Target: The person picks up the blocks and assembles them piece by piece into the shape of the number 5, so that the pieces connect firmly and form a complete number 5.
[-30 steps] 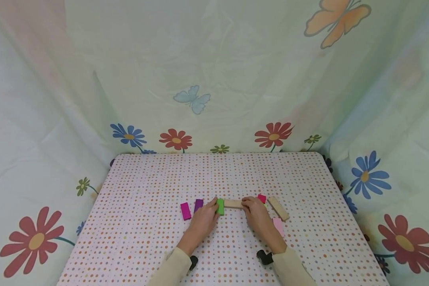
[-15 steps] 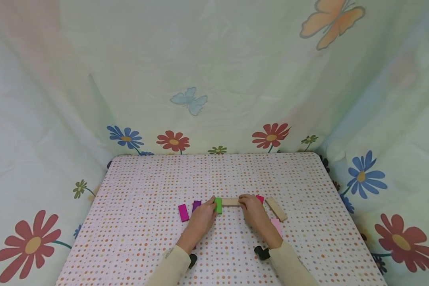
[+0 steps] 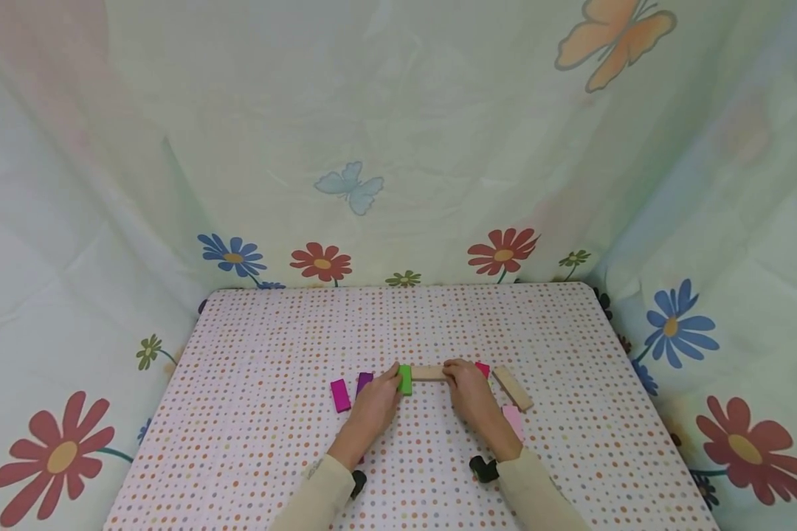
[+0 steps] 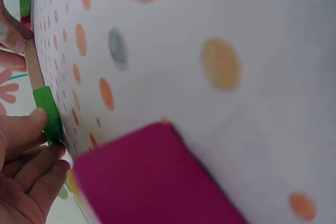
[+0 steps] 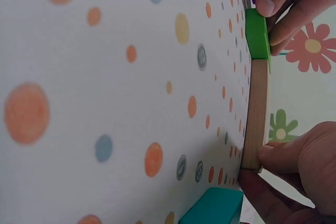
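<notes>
The left hand (image 3: pixel 374 408) pinches a green block (image 3: pixel 406 380) between thumb and fingers near the middle of the table. End to end with it, on its right, lies a plain wooden block (image 3: pixel 428 374). Its far right end is gripped by the right hand (image 3: pixel 476 402). In the right wrist view the wooden block (image 5: pixel 256 114) appears to touch the green block (image 5: pixel 257 35). A teal block (image 5: pixel 215 207) shows close to the right hand there; the head view hides it.
Left of the left hand lie a magenta block (image 3: pixel 340 396) and a partly covered purple block (image 3: pixel 364 381). Around the right hand are a red-pink block (image 3: pixel 482 369), a slanted wooden block (image 3: pixel 513 389) and a pale pink block (image 3: pixel 513 420). Patterned cloth (image 3: pixel 398 184) hangs behind the dotted table (image 3: pixel 272 332).
Both hands, with the green and wooden blocks, have edged slightly away from the person. The wooden block now lies straighter across. Both hands keep their grip, and the head view has shifted a little.
</notes>
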The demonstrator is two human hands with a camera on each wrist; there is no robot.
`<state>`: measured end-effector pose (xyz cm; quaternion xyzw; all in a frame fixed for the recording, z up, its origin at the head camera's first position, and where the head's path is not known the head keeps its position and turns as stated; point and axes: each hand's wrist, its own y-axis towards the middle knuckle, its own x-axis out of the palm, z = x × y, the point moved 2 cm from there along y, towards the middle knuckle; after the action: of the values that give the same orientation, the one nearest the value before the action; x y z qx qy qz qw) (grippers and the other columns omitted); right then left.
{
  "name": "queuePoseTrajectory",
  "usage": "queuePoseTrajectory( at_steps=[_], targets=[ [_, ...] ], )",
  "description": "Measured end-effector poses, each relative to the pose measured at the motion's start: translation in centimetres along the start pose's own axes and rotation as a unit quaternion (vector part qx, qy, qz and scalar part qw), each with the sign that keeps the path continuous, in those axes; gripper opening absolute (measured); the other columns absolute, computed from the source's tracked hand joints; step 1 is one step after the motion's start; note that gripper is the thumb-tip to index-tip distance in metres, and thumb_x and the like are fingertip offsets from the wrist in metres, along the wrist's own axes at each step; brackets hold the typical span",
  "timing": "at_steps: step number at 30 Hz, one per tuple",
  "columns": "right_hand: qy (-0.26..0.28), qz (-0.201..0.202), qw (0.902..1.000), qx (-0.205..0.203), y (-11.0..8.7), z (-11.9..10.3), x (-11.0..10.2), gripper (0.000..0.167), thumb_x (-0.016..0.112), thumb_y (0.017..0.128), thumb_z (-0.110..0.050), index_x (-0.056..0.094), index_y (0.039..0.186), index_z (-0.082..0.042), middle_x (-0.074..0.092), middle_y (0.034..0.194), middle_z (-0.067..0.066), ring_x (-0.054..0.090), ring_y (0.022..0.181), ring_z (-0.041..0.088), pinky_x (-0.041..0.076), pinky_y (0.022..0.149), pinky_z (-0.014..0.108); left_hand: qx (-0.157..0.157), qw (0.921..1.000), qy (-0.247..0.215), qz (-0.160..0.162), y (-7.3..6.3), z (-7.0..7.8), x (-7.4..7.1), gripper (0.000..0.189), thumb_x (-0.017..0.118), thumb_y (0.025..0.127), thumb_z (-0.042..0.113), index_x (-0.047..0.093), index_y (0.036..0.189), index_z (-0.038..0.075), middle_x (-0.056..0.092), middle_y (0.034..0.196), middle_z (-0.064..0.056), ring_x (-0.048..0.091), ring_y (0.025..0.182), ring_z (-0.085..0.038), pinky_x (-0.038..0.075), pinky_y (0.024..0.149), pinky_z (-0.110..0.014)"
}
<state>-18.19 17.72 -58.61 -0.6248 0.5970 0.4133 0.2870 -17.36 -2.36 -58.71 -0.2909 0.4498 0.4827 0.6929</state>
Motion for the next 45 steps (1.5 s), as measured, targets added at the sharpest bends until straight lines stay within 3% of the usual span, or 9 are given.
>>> queuePoseTrajectory(
  at_steps=[15,30,35,41,45],
  targets=[
    [-0.007,0.024,0.9997,0.005,0.0,0.0,0.4,0.019,0.066,0.101,0.001,0.077,0.115,0.007,0.073,0.125,0.020,0.070,0.120,0.038,0.060,0.101,0.049,0.004,1.0000,0.000,0.005,0.2,-0.1,0.3,0.041,0.070,0.101,0.010,0.064,0.140,-0.001,0.051,0.162,-0.018,0.063,0.138,-0.035,0.058,0.107,-0.040],
    [0.004,0.039,0.9992,0.005,-0.1,0.1,0.5,0.019,0.065,0.102,-0.002,0.077,0.116,0.005,0.074,0.126,0.018,0.070,0.121,0.035,0.060,0.103,0.048,0.008,0.9999,0.003,0.012,0.1,-0.3,0.4,0.041,0.070,0.102,0.011,0.064,0.140,-0.001,0.052,0.161,-0.018,0.068,0.130,-0.036,0.062,0.100,-0.039],
    [0.031,0.070,0.9970,-0.011,-0.3,0.5,-0.2,0.021,0.069,0.099,0.001,0.075,0.119,0.004,0.074,0.125,0.019,0.071,0.121,0.035,0.060,0.102,0.048,0.019,0.9993,-0.005,0.030,-0.1,-0.6,-0.7,0.043,0.070,0.102,0.012,0.063,0.143,0.002,0.055,0.159,-0.017,0.065,0.135,-0.036,0.061,0.102,-0.043],
    [0.009,0.128,0.9917,-0.011,-2.0,2.2,-2.0,0.019,0.074,0.096,0.000,0.076,0.115,0.001,0.075,0.118,0.017,0.073,0.105,0.031,0.064,0.084,0.044,0.045,0.9966,0.017,0.068,-1.2,-2.2,-2.6,0.042,0.073,0.099,0.009,0.066,0.140,0.001,0.063,0.150,-0.017,0.063,0.137,-0.037,0.058,0.108,-0.045],
    [-0.011,0.151,0.9878,0.037,-3.4,4.4,-3.5,0.019,0.072,0.097,-0.002,0.075,0.115,0.001,0.074,0.120,0.018,0.069,0.115,0.035,0.061,0.096,0.050,0.038,0.9971,0.031,0.059,-1.9,-3.6,-3.3,0.044,0.076,0.098,0.012,0.067,0.139,0.001,0.065,0.148,-0.017,0.065,0.135,-0.035,0.057,0.109,-0.046]
  ],
)
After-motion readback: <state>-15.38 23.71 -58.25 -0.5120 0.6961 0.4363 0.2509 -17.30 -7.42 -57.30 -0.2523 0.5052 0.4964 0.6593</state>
